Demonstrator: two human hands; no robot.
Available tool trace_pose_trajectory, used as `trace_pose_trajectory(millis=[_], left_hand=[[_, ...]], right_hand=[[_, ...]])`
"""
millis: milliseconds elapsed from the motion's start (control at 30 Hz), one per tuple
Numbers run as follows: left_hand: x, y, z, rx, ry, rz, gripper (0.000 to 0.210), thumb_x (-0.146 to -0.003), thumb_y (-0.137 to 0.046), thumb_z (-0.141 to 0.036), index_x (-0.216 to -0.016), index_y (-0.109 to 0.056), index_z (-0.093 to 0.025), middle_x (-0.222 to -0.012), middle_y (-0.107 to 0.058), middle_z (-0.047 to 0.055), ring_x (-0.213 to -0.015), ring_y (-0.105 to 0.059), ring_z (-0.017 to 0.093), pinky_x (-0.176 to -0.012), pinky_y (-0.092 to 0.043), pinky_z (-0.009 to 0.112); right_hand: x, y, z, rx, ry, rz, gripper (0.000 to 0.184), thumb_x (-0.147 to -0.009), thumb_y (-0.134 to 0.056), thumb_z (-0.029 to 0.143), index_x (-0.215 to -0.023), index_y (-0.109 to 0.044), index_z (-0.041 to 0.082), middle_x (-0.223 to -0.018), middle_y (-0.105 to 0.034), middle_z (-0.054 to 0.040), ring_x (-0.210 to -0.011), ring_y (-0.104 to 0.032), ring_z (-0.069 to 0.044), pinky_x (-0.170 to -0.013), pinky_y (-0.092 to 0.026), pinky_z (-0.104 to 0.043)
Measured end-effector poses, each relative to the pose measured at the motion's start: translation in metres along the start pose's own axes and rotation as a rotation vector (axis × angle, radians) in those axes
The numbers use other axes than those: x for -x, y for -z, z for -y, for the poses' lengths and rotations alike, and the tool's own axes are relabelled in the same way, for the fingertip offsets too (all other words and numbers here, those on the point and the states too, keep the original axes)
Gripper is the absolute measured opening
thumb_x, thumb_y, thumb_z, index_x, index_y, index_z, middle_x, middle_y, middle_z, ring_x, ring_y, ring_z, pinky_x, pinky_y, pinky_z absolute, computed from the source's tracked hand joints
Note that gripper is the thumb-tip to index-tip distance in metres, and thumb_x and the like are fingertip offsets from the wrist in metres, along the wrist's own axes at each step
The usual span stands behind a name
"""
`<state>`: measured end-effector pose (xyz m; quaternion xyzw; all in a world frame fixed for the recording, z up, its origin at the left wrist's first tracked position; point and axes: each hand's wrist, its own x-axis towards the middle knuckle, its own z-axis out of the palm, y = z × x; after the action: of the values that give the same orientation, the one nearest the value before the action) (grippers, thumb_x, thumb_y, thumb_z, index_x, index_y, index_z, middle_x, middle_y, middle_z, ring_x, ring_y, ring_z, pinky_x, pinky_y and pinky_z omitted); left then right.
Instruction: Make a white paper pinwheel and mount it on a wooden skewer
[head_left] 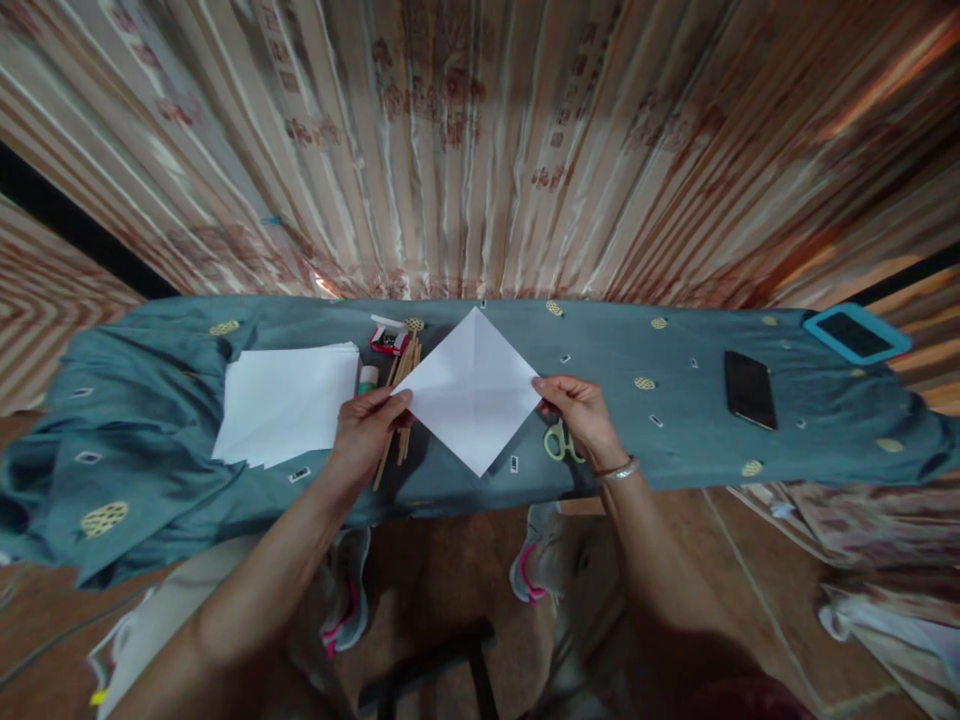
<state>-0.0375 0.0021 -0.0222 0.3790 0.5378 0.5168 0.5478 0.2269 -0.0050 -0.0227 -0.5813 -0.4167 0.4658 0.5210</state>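
A square white sheet of paper (474, 385), turned like a diamond and faintly creased, is held up over the cloth-covered table. My left hand (365, 430) pinches its left corner between thumb and fingers. On the opposite corner, my right hand (579, 412) has the same kind of grip. Several thin wooden sticks (384, 460) lie partly beneath my left hand. Just under my right hand sits a pair of scissors with pale green handles (556, 441), its blades hidden from view.
Left of the sheet lies a stack of white paper (289, 405). A glue stick (367, 379) and a small open red box (388, 337) stand beside the sticks. Farther right are a black phone (750, 389) and a blue-framed tablet (857, 333). A curtain (480, 150) hangs behind the table (690, 440).
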Motion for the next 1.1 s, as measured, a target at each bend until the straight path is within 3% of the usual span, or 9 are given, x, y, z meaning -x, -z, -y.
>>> trace_pose_trajectory(millis=[333, 633, 900, 1100], left_hand=[[-0.005, -0.001, -0.006, -0.104, 0.028, 0.092, 0.034, -0.05, -0.088, -0.041, -0.072, -0.076, -0.018, -0.061, -0.07, 0.001, -0.054, -0.06, 0.015, -0.056, -0.051, 0.026], [-0.016, -0.012, -0.003, -0.115, 0.025, 0.213, 0.053, -0.054, -0.088, -0.037, -0.101, -0.072, -0.017, -0.084, -0.075, 0.006, -0.087, -0.07, 0.021, -0.085, -0.052, 0.033], [-0.024, -0.023, 0.008, -0.136, 0.083, 0.232, 0.063, -0.048, -0.087, -0.027, -0.107, -0.068, -0.017, -0.086, -0.074, 0.004, -0.077, -0.069, 0.02, -0.074, -0.052, 0.031], [-0.014, -0.029, 0.003, -0.02, 0.176, 0.372, 0.085, -0.052, -0.085, -0.024, -0.132, -0.055, -0.022, -0.086, -0.074, 0.003, -0.063, -0.066, 0.018, -0.058, -0.05, 0.027]], right_hand=[[-0.006, 0.006, 0.001, 0.069, 0.044, 0.078, 0.038, -0.057, -0.082, 0.056, -0.058, -0.069, 0.02, -0.05, -0.059, 0.003, -0.047, -0.047, -0.009, -0.049, -0.036, -0.024], [-0.002, 0.013, 0.012, 0.17, 0.027, 0.276, 0.04, -0.058, -0.08, 0.058, -0.058, -0.067, 0.02, -0.05, -0.058, 0.0043, -0.048, -0.046, -0.009, -0.051, -0.038, -0.024], [0.007, 0.02, 0.018, 0.063, -0.031, 0.334, 0.038, -0.058, -0.082, 0.057, -0.059, -0.069, 0.02, -0.055, -0.061, 0.0038, -0.05, -0.049, -0.009, -0.052, -0.039, -0.023], [0.005, 0.022, 0.017, 0.021, -0.041, 0.337, 0.039, -0.06, -0.08, 0.058, -0.06, -0.069, 0.02, -0.054, -0.061, 0.0031, -0.049, -0.047, -0.009, -0.051, -0.037, -0.023]])
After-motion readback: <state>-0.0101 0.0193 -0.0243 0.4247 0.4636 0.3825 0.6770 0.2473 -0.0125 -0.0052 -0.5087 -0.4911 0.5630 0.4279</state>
